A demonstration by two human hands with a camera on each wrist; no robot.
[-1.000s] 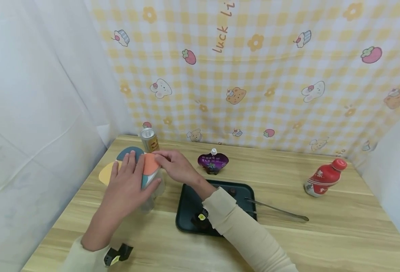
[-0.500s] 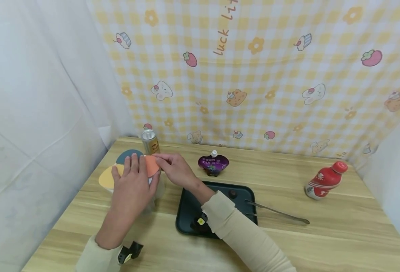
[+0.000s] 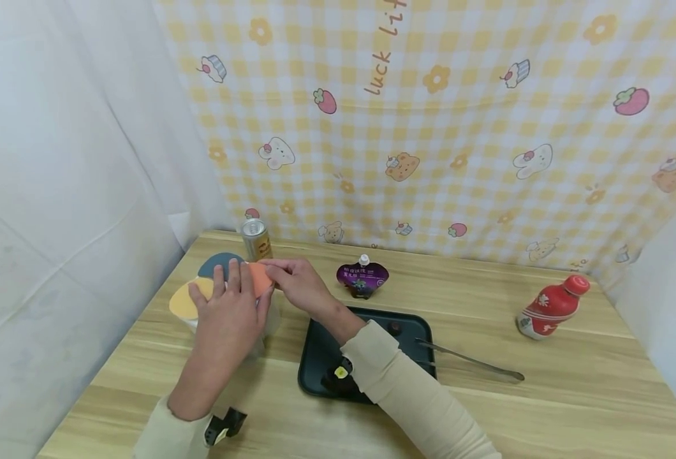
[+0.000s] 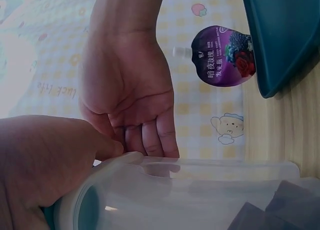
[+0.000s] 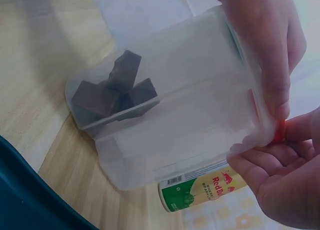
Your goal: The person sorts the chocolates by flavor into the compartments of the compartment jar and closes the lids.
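A translucent storage container (image 5: 190, 85) with a lid of yellow, blue and orange sections stands at the table's left side. Its yellow section (image 3: 182, 303) and blue section (image 3: 216, 262) show beside my left hand (image 3: 230, 312), which rests flat on top with spread fingers. At the rim, my right hand (image 3: 305, 288) pinches the orange lid section (image 3: 262, 284), thumb above and fingers beneath. Several dark brown blocks (image 5: 125, 70) lie at the container's bottom. Part of the lid is hidden under the left hand.
Behind the container stands a Red Bull can (image 3: 256, 240). A purple pouch (image 3: 363, 278) with a white cap is farther right. The dark tray (image 3: 321, 338) sits below the right forearm, with metal tongs (image 3: 470, 358) over its edge. A red bottle (image 3: 553, 307) stands at far right.
The left hand has shifted slightly right on the lid, uncovering more of the yellow section. The right hand keeps its pinch at the orange edge. The head view has tilted a little.
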